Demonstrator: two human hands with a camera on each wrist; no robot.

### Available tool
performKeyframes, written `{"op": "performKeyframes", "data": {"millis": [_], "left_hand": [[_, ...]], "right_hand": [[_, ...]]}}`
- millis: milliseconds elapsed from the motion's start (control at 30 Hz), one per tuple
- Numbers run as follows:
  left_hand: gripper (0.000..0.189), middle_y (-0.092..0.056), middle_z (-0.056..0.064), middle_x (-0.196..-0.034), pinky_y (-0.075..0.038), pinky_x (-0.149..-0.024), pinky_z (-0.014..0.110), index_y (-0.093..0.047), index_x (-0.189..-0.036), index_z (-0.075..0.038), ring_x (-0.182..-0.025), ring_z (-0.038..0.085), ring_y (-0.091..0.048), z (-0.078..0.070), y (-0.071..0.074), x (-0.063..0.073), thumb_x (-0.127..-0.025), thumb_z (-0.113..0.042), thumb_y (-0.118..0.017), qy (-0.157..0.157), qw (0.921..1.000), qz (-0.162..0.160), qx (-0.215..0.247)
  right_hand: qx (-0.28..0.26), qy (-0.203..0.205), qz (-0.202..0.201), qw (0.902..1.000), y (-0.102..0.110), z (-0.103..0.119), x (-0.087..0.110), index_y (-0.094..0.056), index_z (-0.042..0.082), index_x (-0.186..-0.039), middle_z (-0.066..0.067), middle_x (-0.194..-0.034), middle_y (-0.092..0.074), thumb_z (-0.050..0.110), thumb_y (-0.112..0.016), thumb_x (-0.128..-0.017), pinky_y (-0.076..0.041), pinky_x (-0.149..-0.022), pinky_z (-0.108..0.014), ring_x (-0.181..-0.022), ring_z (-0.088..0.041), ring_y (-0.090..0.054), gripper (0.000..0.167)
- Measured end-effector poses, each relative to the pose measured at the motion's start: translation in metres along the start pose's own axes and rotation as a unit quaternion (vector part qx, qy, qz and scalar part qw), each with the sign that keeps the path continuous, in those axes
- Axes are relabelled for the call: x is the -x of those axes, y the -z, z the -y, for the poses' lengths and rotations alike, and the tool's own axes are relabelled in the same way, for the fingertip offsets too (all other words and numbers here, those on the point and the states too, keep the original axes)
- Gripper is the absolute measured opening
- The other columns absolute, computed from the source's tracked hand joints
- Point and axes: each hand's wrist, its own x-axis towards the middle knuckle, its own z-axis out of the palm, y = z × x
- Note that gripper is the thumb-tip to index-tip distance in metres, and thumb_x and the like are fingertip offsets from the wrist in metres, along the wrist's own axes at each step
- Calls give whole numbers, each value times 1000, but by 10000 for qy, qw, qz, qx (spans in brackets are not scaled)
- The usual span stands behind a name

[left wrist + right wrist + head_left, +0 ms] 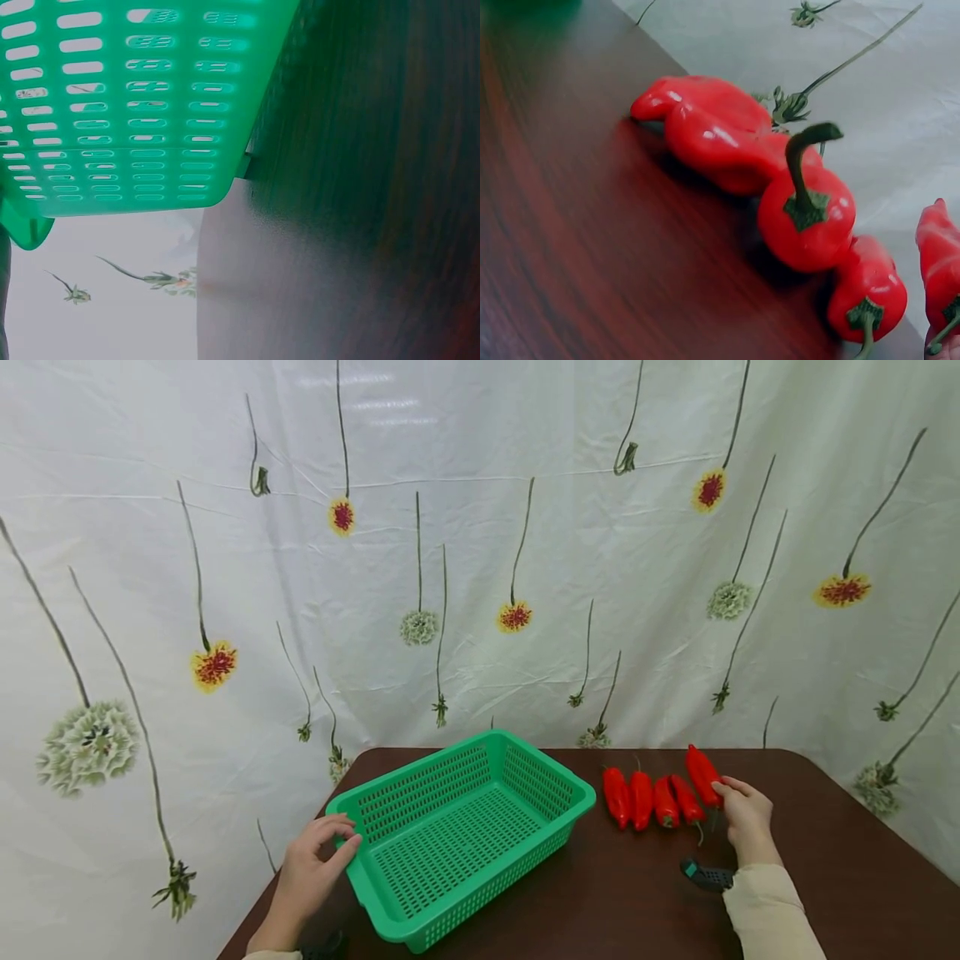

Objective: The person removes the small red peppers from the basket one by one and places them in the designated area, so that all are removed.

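My right hand [748,814] pinches a long red pepper [701,775] by its near end, with the pepper tilted up and away. The same held pepper [939,259] shows at the right edge of the right wrist view, a bit of finger under it. Just left of it, several more red peppers [641,797] lie side by side on the table, green stems showing on some. My left hand [306,864] holds the left corner rim of a green perforated plastic basket [480,893], fingers and thumb curved over the edge. The basket stands at an angle and nothing lies inside.
The dark brown wooden table [622,902] carries everything. Behind it hangs a pale curtain [465,677] printed with flowers, close to the table's back edge. A black wrist camera [705,875] sits at the right wrist.
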Motion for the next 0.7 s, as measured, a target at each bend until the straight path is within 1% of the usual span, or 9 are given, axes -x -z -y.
{"op": "performKeyframes", "data": {"millis": [133, 233, 333, 400, 533, 600, 700], "left_hand": [[15, -71, 15, -104, -34, -89, 0, -70, -81, -15, -109, -19, -44, 0, 0, -1, -87, -2, -74, 12, 10000, -5, 5], [15, -71, 16, -104, -34, -89, 0, -70, -81, -14, -109, -19, -44, 0, 0, -2, -87, -1, -74, 48, 10000, 0, 27], [13, -71, 17, -105, -34, -89, 0, -70, -82, -12, -109, -19, -44, 0, 0, -2, -87, -1, -73, 93, 10000, 14, 14], [13, -71, 16, -105, -34, -89, 0, -71, -83, -12, -109, -19, -45, 0, 0, -3, -88, -1, -73, 119, 9999, 17, -10], [16, -72, 14, -105, -34, -88, 0, -70, -81, -17, -107, -15, -47, -1, 0, -3, -87, -3, -74, 202, 9997, 15, -96], [16, -72, 13, -105, -34, -88, -1, -70, -80, -17, -106, -15, -47, -1, 0, -2, -87, -3, -75, 262, 9996, 22, -131], [17, -72, 12, -105, -33, -89, -1, -70, -80, -17, -106, -17, -46, 0, -2, -2, -86, -2, -75, 261, 9995, -1, -152]], "right_hand": [[84, -11, -147, 9999, 2, -4, -3, -44, 0, -149, -20, -159, -30, 19, -55, -101, -40, -78, -18, -116, -25, -45, 53], [101, 33, -199, 9997, 3, -8, -5, -44, -1, -148, -19, -158, -31, 18, -55, -100, -40, -86, -23, -118, -27, -44, 53], [134, 101, -229, 9996, 5, -12, -5, -45, -2, -148, -20, -155, -33, 16, -56, -100, -40, -85, -24, -116, -27, -44, 53], [166, 136, -256, 9994, 5, -16, -5, -45, -3, -147, -20, -153, -34, 15, -56, -99, -40, -80, -22, -115, -27, -44, 52], [319, 233, -304, 9988, 6, -22, -4, -47, -6, -145, -23, -150, -38, 13, -56, -99, -39, -69, -17, -111, -28, -45, 50], [428, 298, -308, 9982, 5, -24, -4, -47, -6, -144, -25, -150, -38, 14, -55, -99, -41, -72, -20, -113, -30, -45, 50], [666, 401, -305, 9965, 5, -26, -1, -47, -6, -143, -28, -149, -38, 15, -54, -100, -43, -85, -32, -120, -37, -43, 49]]}}
